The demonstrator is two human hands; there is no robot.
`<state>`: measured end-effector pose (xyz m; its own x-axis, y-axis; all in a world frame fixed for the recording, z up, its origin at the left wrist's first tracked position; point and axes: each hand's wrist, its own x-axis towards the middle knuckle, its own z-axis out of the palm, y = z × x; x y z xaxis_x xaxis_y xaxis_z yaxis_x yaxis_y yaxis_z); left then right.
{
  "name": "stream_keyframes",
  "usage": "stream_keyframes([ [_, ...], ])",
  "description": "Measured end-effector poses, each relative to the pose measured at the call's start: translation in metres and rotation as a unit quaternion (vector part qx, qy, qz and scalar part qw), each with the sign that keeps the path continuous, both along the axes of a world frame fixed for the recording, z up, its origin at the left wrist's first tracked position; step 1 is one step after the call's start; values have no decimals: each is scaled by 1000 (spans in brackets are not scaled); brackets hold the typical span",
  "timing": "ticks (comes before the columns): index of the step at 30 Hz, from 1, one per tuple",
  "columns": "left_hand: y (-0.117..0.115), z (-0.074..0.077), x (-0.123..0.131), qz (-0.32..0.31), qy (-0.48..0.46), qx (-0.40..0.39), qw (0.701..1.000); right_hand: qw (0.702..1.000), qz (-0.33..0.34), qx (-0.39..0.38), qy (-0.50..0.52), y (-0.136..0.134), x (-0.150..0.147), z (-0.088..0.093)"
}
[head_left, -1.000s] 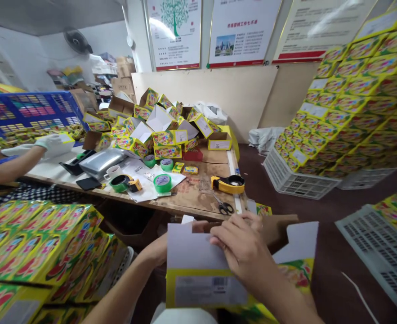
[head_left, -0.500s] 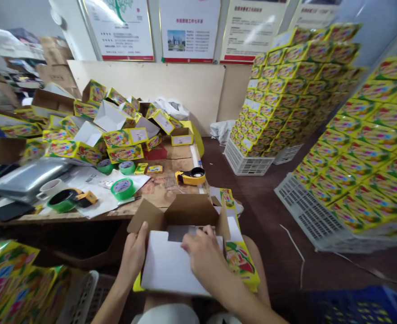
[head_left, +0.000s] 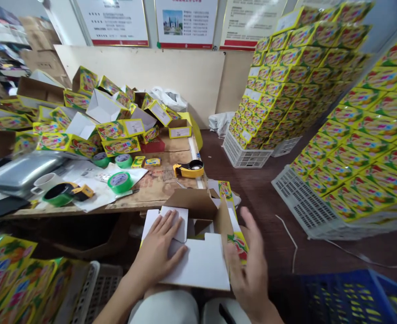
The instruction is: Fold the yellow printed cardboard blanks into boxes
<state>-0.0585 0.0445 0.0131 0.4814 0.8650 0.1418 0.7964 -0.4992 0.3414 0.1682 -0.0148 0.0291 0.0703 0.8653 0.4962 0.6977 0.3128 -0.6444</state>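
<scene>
Sitting at the knees (head_left: pixel 166 310), the open box (head_left: pixel 198 252) shows me its white flaps (head_left: pixel 211 270), partly folded down. I see the left hand (head_left: pixel 160 246) lying flat on them, fingers slightly spread. The right hand (head_left: pixel 250 263), blurred, is opened wide beside the box's right side; whether it touches, I cannot tell. Beyond, the bench (head_left: pixel 140 198) carries a yellow tape dispenser (head_left: pixel 184 171).

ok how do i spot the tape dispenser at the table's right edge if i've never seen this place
Find the table with a heap of printed boxes. Go to its right edge, nearer the camera than the heap: the yellow tape dispenser lies there. Its yellow body and black ring, with no green showing, set it apart from the green tape rolls to its left.
</scene>
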Motion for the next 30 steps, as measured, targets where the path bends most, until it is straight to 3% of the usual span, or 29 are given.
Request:
stream_keyframes([
  [4, -3, 0, 7, -34, -14, 0, 999, 978, 168, -66, -107, 10, -9, -17],
  [6, -3, 1, 11, -66, -14, -3, 998, 979, 162, -86, -84, 23, -12, -11],
  [10, 0, 5, 13, -85, -17, -18, 996, 992, 45, -75, 92, 68, -6, 19],
  [12, -1, 5, 10, -80, -57, -22, 995, 979, 102, -107, 141, 91, -1, 29],
  [14, -3, 0, 3, -15, -161, -20, 987, 962, 184, -169, 108, 105, 1, 30],
  [15, -5, -4, -1, 58, -231, -12, 971, 957, 206, -195, 60, 108, 0, 27],
  [17, -8, -13, -12, 234, -354, -1, 906, 953, 200, -216, -66, 106, -3, 15],
  [19, -10, -22, -20, 339, -409, -36, 846, 952, 156, -200, -171, 99, -8, 1],
  [21, -10, -29, -23, 339, -423, -114, 832, 952, 117, -167, -226, 92, -13, -9],
  [24, -9, -36, -18, 316, -437, -207, 816, 960, 97, -136, -225, 89, -16, -16],
  [28, -15, -42, -6, 288, -494, -269, 775, 984, 116, -121, -56, 91, -9, -18],
  [30, -18, -36, -4, 262, -519, -301, 756, 987, 104, -97, 68, 90, -1, -19],
])
